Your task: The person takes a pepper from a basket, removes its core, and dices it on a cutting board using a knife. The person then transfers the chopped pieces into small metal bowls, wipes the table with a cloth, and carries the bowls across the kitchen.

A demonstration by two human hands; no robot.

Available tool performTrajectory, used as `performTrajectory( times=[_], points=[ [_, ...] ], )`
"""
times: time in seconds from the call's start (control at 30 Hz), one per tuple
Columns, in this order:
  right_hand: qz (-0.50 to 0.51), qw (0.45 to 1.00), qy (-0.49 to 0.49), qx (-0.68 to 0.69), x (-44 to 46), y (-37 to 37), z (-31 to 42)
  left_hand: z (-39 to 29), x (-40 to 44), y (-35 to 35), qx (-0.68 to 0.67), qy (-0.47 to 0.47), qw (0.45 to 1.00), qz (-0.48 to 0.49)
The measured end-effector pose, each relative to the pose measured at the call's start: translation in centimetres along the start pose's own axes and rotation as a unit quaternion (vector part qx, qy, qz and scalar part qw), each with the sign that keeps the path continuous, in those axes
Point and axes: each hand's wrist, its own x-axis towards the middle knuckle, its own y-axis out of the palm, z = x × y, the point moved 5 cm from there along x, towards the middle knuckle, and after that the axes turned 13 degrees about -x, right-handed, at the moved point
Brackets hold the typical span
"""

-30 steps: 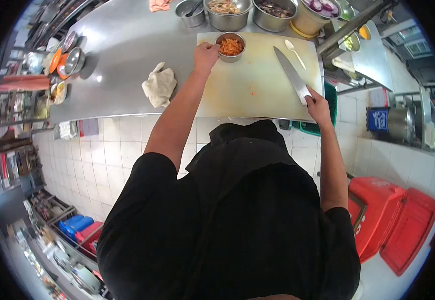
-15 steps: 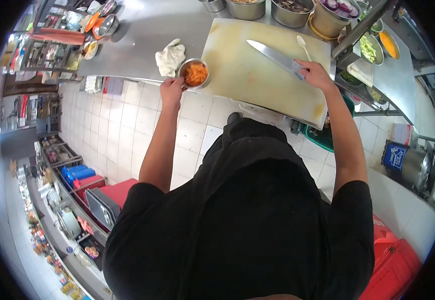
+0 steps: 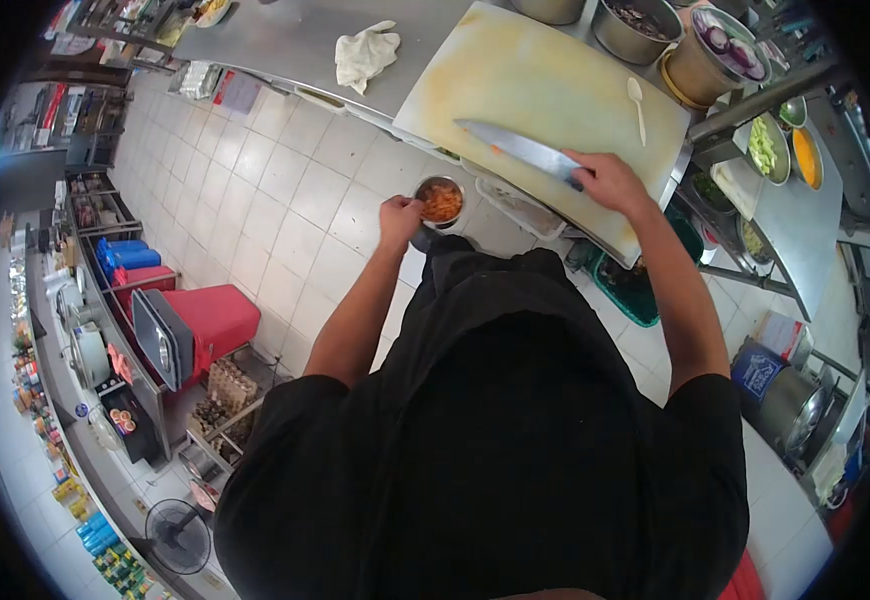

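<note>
My left hand (image 3: 402, 219) grips the rim of a small metal bowl (image 3: 462, 190) holding chopped orange pieces (image 3: 442, 203), perhaps carrot. The bowl is off the table, in front of my body and below the board's near edge. In my right hand (image 3: 607, 182) is the handle of a large kitchen knife (image 3: 520, 148). Its blade lies low over the cutting board (image 3: 545, 70), tip pointing left, with a small orange bit beside it. A white spoon (image 3: 637, 110) rests at the board's right side. On the metal table, left of the board, is a crumpled white cloth (image 3: 366, 56).
Metal pots (image 3: 638, 30) and a container of cut purple onions (image 3: 730, 50) stand behind the board. At the right, bowls of green pieces (image 3: 763, 148) and orange food (image 3: 806, 158) sit beyond a metal post (image 3: 755, 105). A green basket (image 3: 635, 290) is under the table.
My left hand has brought the bowl from the board's left edge down toward my body. The knife has shifted to the board's near side. The view has also turned.
</note>
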Motion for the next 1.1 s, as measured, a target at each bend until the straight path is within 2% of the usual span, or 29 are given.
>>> performTrajectory(
  times=[0.1, 0.2, 0.33, 0.43, 0.5, 0.63, 0.73, 0.87, 0.97, 1.0, 1.1],
  points=[
    [-0.038, 0.997, -0.065, -0.012, -1.2, 1.5, 3.2, -0.5, 0.1, 3.2, -0.025, -0.018, 0.999, 0.018],
    [-0.045, 0.994, -0.064, -0.071, -2.7, 1.5, 6.8, -1.4, 0.0, 4.2, -0.096, -0.023, 0.995, 0.028],
    [-0.053, 0.991, -0.028, -0.119, -3.3, 1.2, 9.0, -2.6, 0.0, 3.1, -0.125, -0.037, 0.991, 0.029],
    [-0.113, 0.968, -0.067, -0.216, -3.9, 1.6, 9.4, -2.6, 0.4, 1.8, -0.153, -0.045, 0.987, 0.020],
    [-0.147, 0.958, -0.075, -0.234, -4.8, 1.0, 9.1, -2.6, 0.6, 0.6, -0.176, -0.033, 0.984, 0.011],
    [-0.259, 0.940, -0.061, -0.214, -7.3, -1.4, 5.9, -2.3, 0.8, -2.5, -0.170, 0.007, 0.985, -0.027],
    [-0.302, 0.924, 0.040, -0.233, -9.4, -3.2, 2.6, -1.8, 1.4, -3.8, -0.158, 0.015, 0.987, -0.030],
    [-0.275, 0.936, 0.054, -0.214, -8.6, -2.2, -0.7, -3.2, 0.4, -4.8, -0.239, 0.005, 0.970, -0.038],
    [-0.257, 0.957, 0.038, -0.128, -6.8, -2.9, -2.5, -3.8, 0.2, -5.2, -0.247, -0.002, 0.968, -0.052],
    [-0.283, 0.954, 0.047, -0.088, -5.8, -3.8, -3.9, -4.1, 0.0, -5.4, -0.252, -0.007, 0.966, -0.060],
    [-0.367, 0.885, 0.181, -0.222, -1.8, -6.2, -8.2, -3.4, 0.6, -6.2, -0.241, 0.008, 0.968, -0.068]
  ],
)
